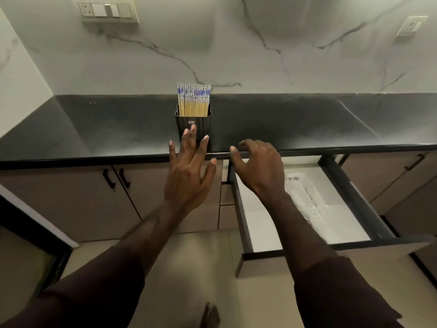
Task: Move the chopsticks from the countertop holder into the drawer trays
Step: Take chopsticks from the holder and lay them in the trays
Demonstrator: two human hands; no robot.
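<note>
A: Fig. 1, head view. Where are your hands?

B: Your left hand [189, 171] is raised in front of the holder [193, 124], fingers spread straight, holding nothing. Whether its fingertips touch the holder cannot be told. Your right hand [259, 169] hangs over the desk [94, 129] edge, above the drawer [354, 200], fingers loosely curled, also holding nothing.

A: And the chopsticks?

B: The chopsticks [193, 100] stand upright in the dark ribbed holder, packed close, their blue-and-white patterned tops above the rim. The holder sits on the black desk, near its front edge.

A: The drawer?

B: It is pulled out to your right, below the desk. A white tray [307, 200] lies inside, partly hidden by your right forearm; its compartments are too blurred to count. No chopsticks show in it.

A: Surroundings?

B: A marble wall [236, 55] with sockets [107, 10] stands behind; cabinet doors [71, 195] are to the left.
</note>
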